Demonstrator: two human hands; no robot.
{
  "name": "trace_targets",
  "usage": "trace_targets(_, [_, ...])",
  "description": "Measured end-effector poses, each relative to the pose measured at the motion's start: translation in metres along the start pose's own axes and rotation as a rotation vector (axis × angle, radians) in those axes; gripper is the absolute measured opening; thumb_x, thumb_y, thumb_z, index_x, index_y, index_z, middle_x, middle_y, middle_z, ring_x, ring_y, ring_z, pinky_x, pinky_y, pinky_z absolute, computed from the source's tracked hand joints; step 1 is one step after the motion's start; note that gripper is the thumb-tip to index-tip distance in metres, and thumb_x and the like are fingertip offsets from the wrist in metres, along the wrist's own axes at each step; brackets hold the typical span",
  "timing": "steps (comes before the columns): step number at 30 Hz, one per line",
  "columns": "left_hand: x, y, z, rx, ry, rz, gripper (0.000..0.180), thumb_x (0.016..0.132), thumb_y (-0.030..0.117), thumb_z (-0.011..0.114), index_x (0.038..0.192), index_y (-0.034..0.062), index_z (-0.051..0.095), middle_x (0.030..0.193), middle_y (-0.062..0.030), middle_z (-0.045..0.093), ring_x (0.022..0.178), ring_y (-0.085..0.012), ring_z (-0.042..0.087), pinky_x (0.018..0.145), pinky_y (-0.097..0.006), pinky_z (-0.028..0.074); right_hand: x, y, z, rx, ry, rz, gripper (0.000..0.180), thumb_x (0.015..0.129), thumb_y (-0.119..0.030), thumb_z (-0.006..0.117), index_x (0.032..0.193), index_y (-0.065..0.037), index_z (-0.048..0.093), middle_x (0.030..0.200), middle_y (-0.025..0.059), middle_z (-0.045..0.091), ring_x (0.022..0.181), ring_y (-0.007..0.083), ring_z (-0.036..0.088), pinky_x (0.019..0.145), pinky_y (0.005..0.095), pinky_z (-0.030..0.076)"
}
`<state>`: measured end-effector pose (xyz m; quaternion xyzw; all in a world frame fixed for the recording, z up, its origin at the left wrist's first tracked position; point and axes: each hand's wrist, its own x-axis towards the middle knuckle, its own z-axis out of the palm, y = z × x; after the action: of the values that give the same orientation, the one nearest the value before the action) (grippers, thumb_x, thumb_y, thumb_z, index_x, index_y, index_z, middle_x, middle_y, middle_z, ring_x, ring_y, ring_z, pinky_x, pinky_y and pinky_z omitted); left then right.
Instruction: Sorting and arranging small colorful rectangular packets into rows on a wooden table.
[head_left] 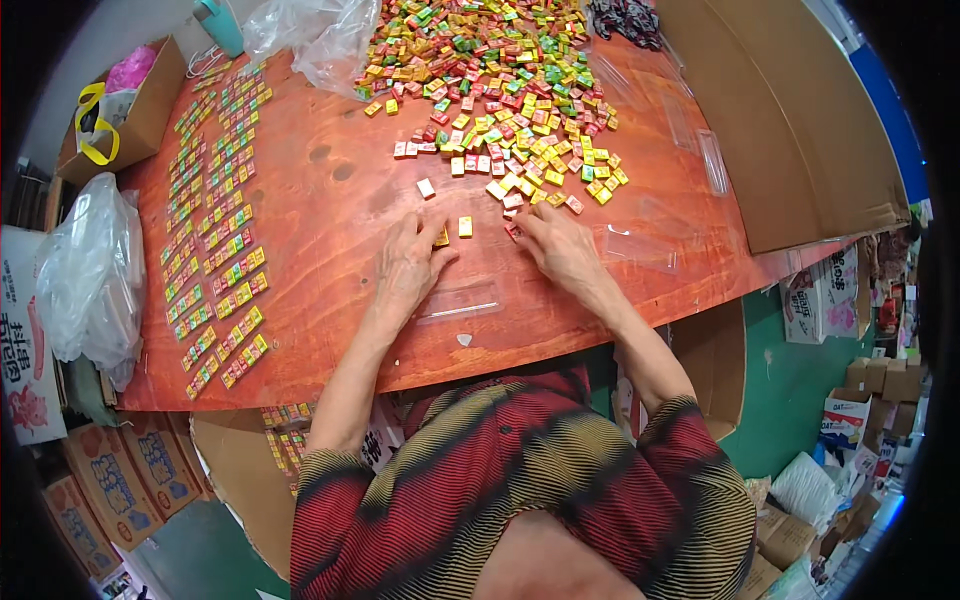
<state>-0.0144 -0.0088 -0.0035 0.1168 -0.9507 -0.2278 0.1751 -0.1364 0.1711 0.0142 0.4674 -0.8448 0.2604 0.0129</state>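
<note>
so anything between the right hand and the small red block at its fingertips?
Nothing visible. The right hand lies flat on the orange table with its fingertips already at the red block. The yellow block sits off to the side, nearer the left hand, not in the path.

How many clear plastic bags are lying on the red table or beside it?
2. One clear plastic bag lies at the table's far edge, beside the pile of small coloured blocks. Another bag sits off its left edge. Others may be hidden.
</note>
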Motion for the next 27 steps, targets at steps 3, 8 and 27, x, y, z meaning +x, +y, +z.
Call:
trace_targets(3, [0.008, 0.005, 0.002, -0.011, -0.036, 0.03, 0.036, 0.069, 0.02, 0.07, 0.103, 0.0104, 0.061, 0.086, -0.012, 0.052, 0.081, -0.0285, 0.056, 0.068, -0.037, 0.046, -0.005, 0.006, 0.013, 0.001, -0.02, -0.04, 0.018, 0.077, -0.014, 0.059, 0.092, -0.004, 0.054, 0.086, 0.012, 0.053, 0.077, 0.0304, 0.057, 0.062, 0.0401, 0.046])
trace_targets(8, [0.015, 0.005, 0.014, 0.038, -0.048, 0.101, 0.034, 0.069, 0.022, 0.07, 0.1, 0.011, 0.063, 0.08, -0.011, 0.049, 0.076, -0.0273, 0.054, 0.065, -0.037, 0.045, -0.001, -0.005, 0.017, -0.006, -0.139, 0.085, 0.025, 0.076, -0.014, 0.062, 0.095, -0.003, 0.051, 0.092, 0.0128, 0.054, 0.083, 0.0308, 0.057, 0.064, 0.0403, 0.046])
trace_targets(27, [0.007, 0.007, 0.015, 0.036, 0.01, 0.083, 0.027, 0.07, 0.02, 0.07, 0.096, 0.0144, 0.064, 0.078, -0.009, 0.048, 0.071, -0.0255, 0.055, 0.06, -0.036, 0.045, 0.065, 0.009, 0.031, -0.346, 0.037, 0.024, 0.009, 0.072, -0.007, 0.052, 0.076, 0.001, 0.056, 0.081, 0.0161, 0.056, 0.07, 0.0305, 0.06, 0.053, 0.0399, 0.048])
